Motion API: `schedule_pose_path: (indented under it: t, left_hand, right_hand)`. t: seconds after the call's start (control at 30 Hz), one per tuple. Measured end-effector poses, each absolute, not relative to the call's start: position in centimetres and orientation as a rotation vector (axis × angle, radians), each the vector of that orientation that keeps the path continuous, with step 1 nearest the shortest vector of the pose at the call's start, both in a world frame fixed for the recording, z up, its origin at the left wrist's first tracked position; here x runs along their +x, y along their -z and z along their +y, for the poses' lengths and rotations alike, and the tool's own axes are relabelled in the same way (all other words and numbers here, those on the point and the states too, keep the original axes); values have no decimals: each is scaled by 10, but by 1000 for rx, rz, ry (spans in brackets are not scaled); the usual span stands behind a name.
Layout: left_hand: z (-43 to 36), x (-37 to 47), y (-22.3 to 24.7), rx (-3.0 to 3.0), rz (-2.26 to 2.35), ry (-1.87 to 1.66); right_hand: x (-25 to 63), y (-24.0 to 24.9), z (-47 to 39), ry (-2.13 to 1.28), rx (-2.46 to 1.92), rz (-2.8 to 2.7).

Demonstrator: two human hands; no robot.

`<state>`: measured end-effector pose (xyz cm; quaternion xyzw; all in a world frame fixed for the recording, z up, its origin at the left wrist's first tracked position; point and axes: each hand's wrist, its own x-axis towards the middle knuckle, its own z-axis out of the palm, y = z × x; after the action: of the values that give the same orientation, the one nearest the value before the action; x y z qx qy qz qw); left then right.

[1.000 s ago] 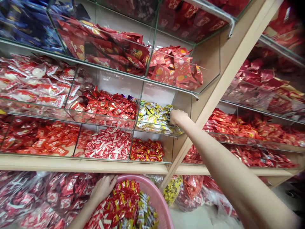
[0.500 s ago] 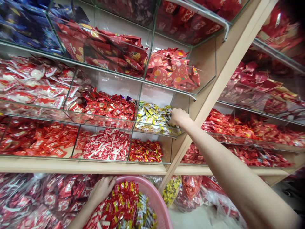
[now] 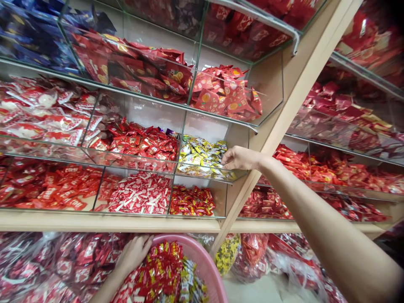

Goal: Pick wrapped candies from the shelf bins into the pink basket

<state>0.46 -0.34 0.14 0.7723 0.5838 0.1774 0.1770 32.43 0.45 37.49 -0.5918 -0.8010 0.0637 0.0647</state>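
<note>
My right hand (image 3: 240,157) reaches into the right end of a clear shelf bin (image 3: 202,176) of yellow-and-white wrapped candies (image 3: 200,153). Its fingers are curled and closed beside the candies; what they hold, if anything, is hidden. Low in the view, my left hand (image 3: 133,253) is closed over the left rim of a pink plastic basket (image 3: 217,269). Inside the basket lie red-and-yellow wrapped candies (image 3: 164,265), red-and-white ones (image 3: 126,288), and yellow-and-white ones (image 3: 191,280) at the right.
Clear dividers split the shelves into bins of red candies (image 3: 142,141), red-and-white candies (image 3: 140,193) and larger red packets (image 3: 224,94). A slanting wooden upright (image 3: 293,84) stands right of my right hand's bin. Bagged candies (image 3: 78,261) lie below the wooden ledge (image 3: 110,221).
My right hand has shifted slightly down and its wrist has turned, so the curled fingers show more. My left hand stays at the basket rim. The view has shifted slightly.
</note>
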Motion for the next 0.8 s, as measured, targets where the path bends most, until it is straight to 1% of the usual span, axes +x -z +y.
schedule_pose_path:
  t: [0.17, 0.5, 0.63, 0.8]
  left_hand:
    - [-3, 4, -2, 2193, 1651, -503]
    - [-4, 4, -3, 2178, 1650, -496]
    - [-3, 3, 0, 2187, 1647, -508]
    - [-1, 3, 3, 2204, 1667, -481]
  right_hand:
    - [330, -376, 12, -477, -1728, -2387]
    - [320, -371, 15, -743, -1793, -2196]
    - [320, -369, 17, -732, -1744, -2253]
    - [321, -372, 15, -634, -1682, -2418]
